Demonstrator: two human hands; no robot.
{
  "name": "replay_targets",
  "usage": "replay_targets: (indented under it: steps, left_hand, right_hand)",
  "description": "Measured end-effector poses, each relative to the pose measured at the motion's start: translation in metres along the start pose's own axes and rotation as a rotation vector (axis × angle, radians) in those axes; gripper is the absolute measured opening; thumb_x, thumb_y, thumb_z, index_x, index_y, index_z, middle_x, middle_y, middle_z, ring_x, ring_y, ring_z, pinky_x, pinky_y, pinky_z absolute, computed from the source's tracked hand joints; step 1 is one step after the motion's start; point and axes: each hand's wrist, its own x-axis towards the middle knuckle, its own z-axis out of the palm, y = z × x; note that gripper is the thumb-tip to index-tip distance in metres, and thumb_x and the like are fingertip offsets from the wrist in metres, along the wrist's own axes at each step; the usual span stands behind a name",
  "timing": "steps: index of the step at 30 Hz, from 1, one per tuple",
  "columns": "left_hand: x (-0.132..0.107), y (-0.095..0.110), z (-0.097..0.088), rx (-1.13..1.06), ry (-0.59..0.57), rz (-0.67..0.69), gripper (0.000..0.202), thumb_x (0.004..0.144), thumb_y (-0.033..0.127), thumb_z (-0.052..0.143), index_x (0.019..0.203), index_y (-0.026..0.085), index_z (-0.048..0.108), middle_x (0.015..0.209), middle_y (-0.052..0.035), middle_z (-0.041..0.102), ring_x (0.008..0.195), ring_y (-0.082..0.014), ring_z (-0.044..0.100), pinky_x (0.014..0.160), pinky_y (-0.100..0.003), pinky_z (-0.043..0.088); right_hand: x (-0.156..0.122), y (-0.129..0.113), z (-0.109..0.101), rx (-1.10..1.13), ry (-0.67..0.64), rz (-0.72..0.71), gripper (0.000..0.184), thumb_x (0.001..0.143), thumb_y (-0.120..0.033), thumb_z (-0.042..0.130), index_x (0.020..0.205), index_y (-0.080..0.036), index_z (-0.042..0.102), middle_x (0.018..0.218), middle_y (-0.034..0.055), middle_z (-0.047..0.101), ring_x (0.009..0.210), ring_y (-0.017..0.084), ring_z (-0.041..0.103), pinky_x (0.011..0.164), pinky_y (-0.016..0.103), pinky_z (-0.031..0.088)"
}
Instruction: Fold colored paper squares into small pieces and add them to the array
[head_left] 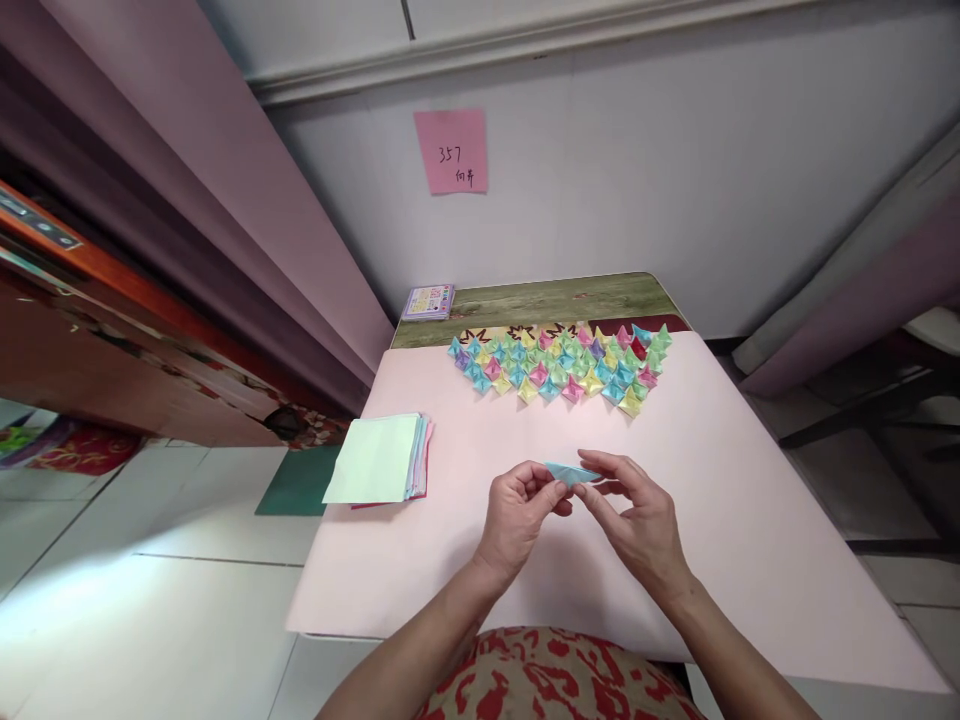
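My left hand [519,510] and my right hand [634,515] meet over the middle of the pink table cover [720,480]. Both pinch a small, narrow folded piece of light blue paper [571,472] between their fingertips, the left at its left end, the right along its right end. The paper is held just above the cover. Further back lie several small folded paper shapes [562,368] in blue, green, pink, yellow and purple, set in rows.
A stack of coloured paper squares [379,460], pale green on top, sits at the table's left edge. A small printed packet [428,301] lies on the wooden tabletop [555,297] by the wall. A pink note [451,150] hangs on the wall. A dark green sheet [296,482] lies on the floor.
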Motion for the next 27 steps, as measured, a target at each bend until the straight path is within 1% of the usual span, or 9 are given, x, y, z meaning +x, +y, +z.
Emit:
replay_targets:
  steps: [3,7,11,14,16,18,22,25,27]
  left_hand:
    - [-0.001,0.000,0.000,0.032,0.015,0.036,0.022,0.076,0.032,0.075,0.082,0.013,0.067,0.071,-0.0021,0.069,0.063,-0.0138,0.065,0.067,-0.028,0.054]
    - [-0.004,-0.002,0.002,0.072,0.033,0.052,0.020,0.076,0.032,0.075,0.078,0.014,0.066,0.067,-0.0010,0.067,0.062,-0.0133,0.064,0.066,-0.027,0.053]
    - [-0.006,-0.004,0.005,0.073,0.051,0.032,0.022,0.074,0.034,0.076,0.078,0.014,0.067,0.067,-0.0017,0.068,0.061,-0.0140,0.064,0.064,-0.027,0.053]
    - [-0.009,-0.005,0.005,0.100,0.069,0.043,0.021,0.074,0.034,0.076,0.077,0.015,0.067,0.068,-0.0023,0.068,0.063,-0.0149,0.064,0.065,-0.028,0.054]
    - [-0.012,-0.005,0.005,0.173,0.082,0.110,0.018,0.076,0.033,0.073,0.077,0.016,0.068,0.071,-0.0029,0.069,0.066,-0.0161,0.065,0.067,-0.030,0.055]
    - [-0.017,-0.004,0.004,0.323,0.098,0.239,0.012,0.080,0.031,0.069,0.080,0.018,0.069,0.076,-0.0039,0.071,0.071,-0.0175,0.066,0.072,-0.031,0.055]
    - [-0.029,-0.005,0.000,0.543,0.103,0.456,0.017,0.085,0.027,0.063,0.099,0.022,0.071,0.090,-0.0056,0.073,0.082,-0.0183,0.067,0.083,-0.032,0.053]
    - [-0.035,-0.005,-0.002,0.456,-0.014,0.400,0.042,0.085,0.027,0.065,0.126,0.022,0.060,0.082,-0.0026,0.071,0.076,-0.0165,0.066,0.081,-0.031,0.054]
    - [-0.037,-0.003,-0.005,0.336,-0.141,0.302,0.048,0.083,0.030,0.067,0.129,0.020,0.057,0.076,-0.0016,0.069,0.072,-0.0159,0.065,0.077,-0.031,0.054]
  right_hand:
    - [-0.003,-0.001,0.001,-0.209,0.092,-0.223,0.025,0.090,-0.027,0.062,0.113,-0.029,0.070,0.109,0.0076,0.068,0.095,0.022,0.066,0.081,0.036,0.056]
    - [-0.009,0.004,-0.002,-0.460,0.136,-0.383,0.029,0.090,-0.022,0.063,0.116,-0.034,0.070,0.111,0.0064,0.070,0.097,0.023,0.066,0.085,0.038,0.053]
    - [-0.016,0.007,-0.007,-0.586,0.115,-0.444,0.032,0.091,-0.021,0.062,0.118,-0.037,0.069,0.109,0.0048,0.072,0.096,0.023,0.067,0.086,0.036,0.050]
    - [-0.021,0.004,-0.007,-0.601,0.124,-0.434,0.027,0.092,-0.022,0.061,0.112,-0.036,0.073,0.092,0.0038,0.074,0.076,0.018,0.066,0.075,0.031,0.048]
    - [-0.022,-0.002,-0.006,-0.544,0.123,-0.378,0.020,0.091,-0.024,0.062,0.102,-0.033,0.076,0.078,0.0033,0.072,0.066,0.016,0.063,0.067,0.028,0.046]
    - [-0.021,-0.008,-0.004,-0.408,0.093,-0.248,0.012,0.089,-0.030,0.064,0.091,-0.028,0.076,0.067,0.0023,0.067,0.059,0.015,0.059,0.059,0.026,0.043]
    - [-0.018,-0.015,-0.003,0.020,-0.061,0.112,0.025,0.086,-0.046,0.065,0.086,-0.023,0.072,0.054,-0.0019,0.055,0.049,0.013,0.050,0.047,0.024,0.040]
    - [-0.017,-0.018,-0.007,0.254,-0.154,0.235,0.032,0.085,-0.052,0.064,0.084,-0.021,0.070,0.063,0.0000,0.062,0.055,0.013,0.054,0.050,0.024,0.044]
    - [-0.019,-0.022,-0.010,0.331,-0.199,0.256,0.034,0.084,-0.054,0.064,0.082,-0.020,0.068,0.067,0.0007,0.063,0.056,0.013,0.055,0.051,0.024,0.046]
